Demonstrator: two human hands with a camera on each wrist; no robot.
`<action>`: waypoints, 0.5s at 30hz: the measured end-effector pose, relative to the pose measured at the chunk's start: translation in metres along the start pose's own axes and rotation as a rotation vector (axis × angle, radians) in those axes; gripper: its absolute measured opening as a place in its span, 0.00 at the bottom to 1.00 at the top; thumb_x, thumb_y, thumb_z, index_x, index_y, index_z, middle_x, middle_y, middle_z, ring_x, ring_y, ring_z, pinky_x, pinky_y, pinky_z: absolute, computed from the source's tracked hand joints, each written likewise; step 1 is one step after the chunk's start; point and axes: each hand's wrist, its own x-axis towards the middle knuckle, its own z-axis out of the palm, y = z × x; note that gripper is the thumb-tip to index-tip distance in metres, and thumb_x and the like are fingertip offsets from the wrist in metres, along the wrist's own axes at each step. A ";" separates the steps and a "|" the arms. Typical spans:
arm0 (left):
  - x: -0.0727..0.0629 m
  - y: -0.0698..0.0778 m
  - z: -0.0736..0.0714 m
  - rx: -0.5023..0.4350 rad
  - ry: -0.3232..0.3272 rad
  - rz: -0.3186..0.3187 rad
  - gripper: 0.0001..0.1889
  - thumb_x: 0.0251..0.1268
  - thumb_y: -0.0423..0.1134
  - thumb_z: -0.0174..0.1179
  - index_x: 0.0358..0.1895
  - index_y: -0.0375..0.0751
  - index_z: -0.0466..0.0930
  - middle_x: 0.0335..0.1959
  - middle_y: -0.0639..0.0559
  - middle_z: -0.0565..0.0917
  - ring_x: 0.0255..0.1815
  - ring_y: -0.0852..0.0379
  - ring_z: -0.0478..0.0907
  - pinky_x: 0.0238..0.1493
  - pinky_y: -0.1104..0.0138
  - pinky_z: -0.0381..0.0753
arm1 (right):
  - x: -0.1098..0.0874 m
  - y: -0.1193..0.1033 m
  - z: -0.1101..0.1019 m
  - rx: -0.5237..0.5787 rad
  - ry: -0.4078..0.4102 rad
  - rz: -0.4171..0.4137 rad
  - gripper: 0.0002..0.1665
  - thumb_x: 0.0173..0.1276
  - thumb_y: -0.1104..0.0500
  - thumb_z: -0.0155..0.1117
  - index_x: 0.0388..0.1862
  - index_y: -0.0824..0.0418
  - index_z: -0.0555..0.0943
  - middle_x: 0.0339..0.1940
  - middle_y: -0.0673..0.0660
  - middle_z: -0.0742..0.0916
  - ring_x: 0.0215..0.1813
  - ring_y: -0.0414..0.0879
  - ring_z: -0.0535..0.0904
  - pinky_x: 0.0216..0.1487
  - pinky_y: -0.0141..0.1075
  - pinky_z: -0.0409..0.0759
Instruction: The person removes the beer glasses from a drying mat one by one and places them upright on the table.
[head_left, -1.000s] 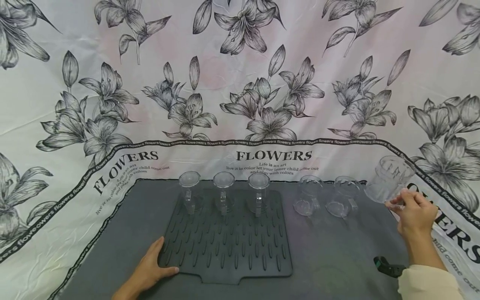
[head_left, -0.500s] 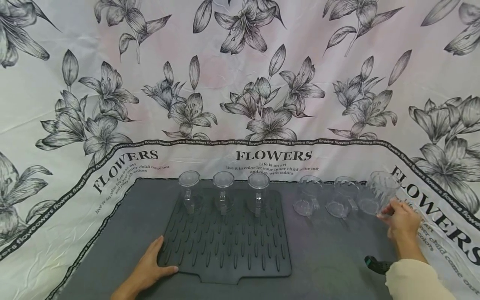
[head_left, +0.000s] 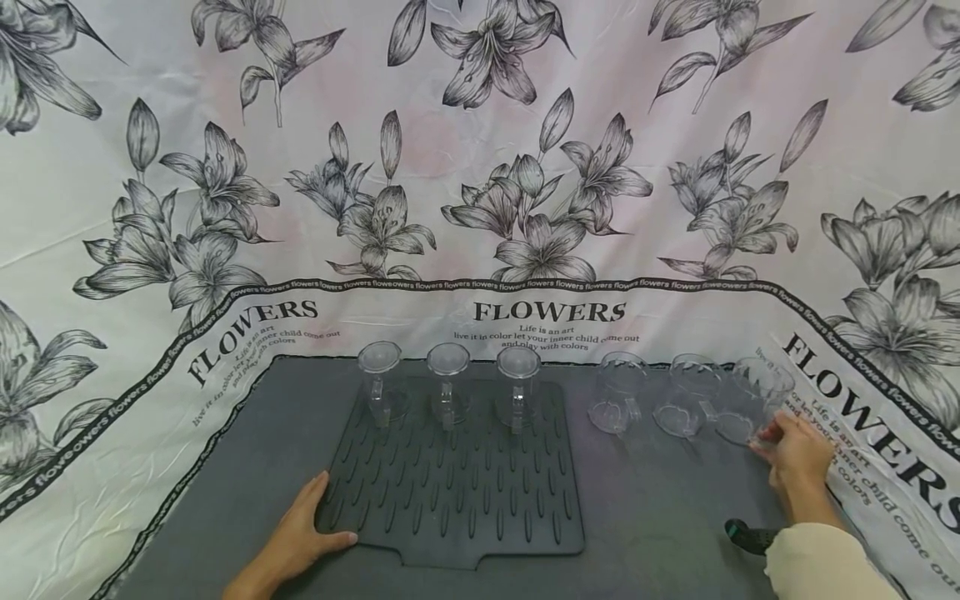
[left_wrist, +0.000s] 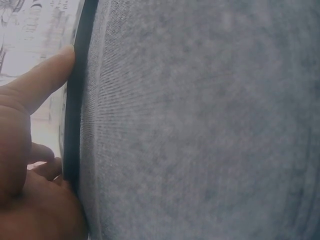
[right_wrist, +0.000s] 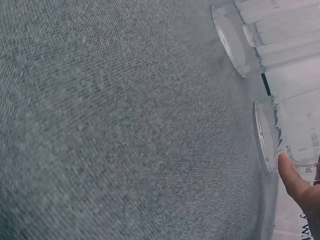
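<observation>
One clear mug point(head_left: 752, 402) stands, long axis upright, right of the ridged mat point(head_left: 456, 500), my nearer right grip point(head_left: 799, 454) pinching its side away from that mat.

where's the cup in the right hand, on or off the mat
Off: in the head view, the cup in the right hand is right of the mat, with two other cups between.

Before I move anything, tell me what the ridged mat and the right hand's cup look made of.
Ridged mat: probably rubber or silicone, matte; it looks dull, dark and evenly ribbed.
Cup at the right hand: glass or clear plastic, glossy; see-through with bright highlights, so either fits.
</observation>
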 end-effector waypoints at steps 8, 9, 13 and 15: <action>0.000 0.000 0.001 0.012 0.006 0.011 0.63 0.41 0.53 0.78 0.72 0.21 0.47 0.71 0.24 0.50 0.70 0.27 0.47 0.64 0.36 0.53 | 0.003 0.004 -0.002 0.005 -0.008 -0.002 0.19 0.72 0.65 0.57 0.18 0.65 0.78 0.16 0.54 0.81 0.18 0.42 0.80 0.18 0.40 0.82; 0.000 0.000 0.001 0.015 0.007 0.015 0.62 0.42 0.53 0.78 0.72 0.21 0.47 0.71 0.24 0.50 0.70 0.27 0.48 0.64 0.37 0.53 | 0.004 0.004 -0.002 0.005 -0.010 -0.003 0.20 0.72 0.65 0.57 0.17 0.65 0.78 0.15 0.53 0.81 0.18 0.42 0.80 0.17 0.40 0.82; 0.000 0.001 0.001 0.017 0.008 0.024 0.61 0.43 0.52 0.77 0.72 0.21 0.47 0.71 0.24 0.51 0.70 0.27 0.48 0.64 0.37 0.54 | 0.005 0.004 -0.003 -0.003 -0.018 0.011 0.20 0.73 0.64 0.56 0.17 0.64 0.77 0.15 0.53 0.80 0.19 0.42 0.80 0.18 0.40 0.81; 0.000 0.002 0.001 0.019 0.011 0.026 0.61 0.43 0.52 0.78 0.72 0.21 0.48 0.71 0.23 0.51 0.70 0.26 0.48 0.64 0.37 0.54 | 0.004 0.004 -0.004 -0.014 -0.039 0.013 0.20 0.73 0.64 0.56 0.18 0.64 0.78 0.16 0.53 0.80 0.20 0.42 0.80 0.19 0.39 0.82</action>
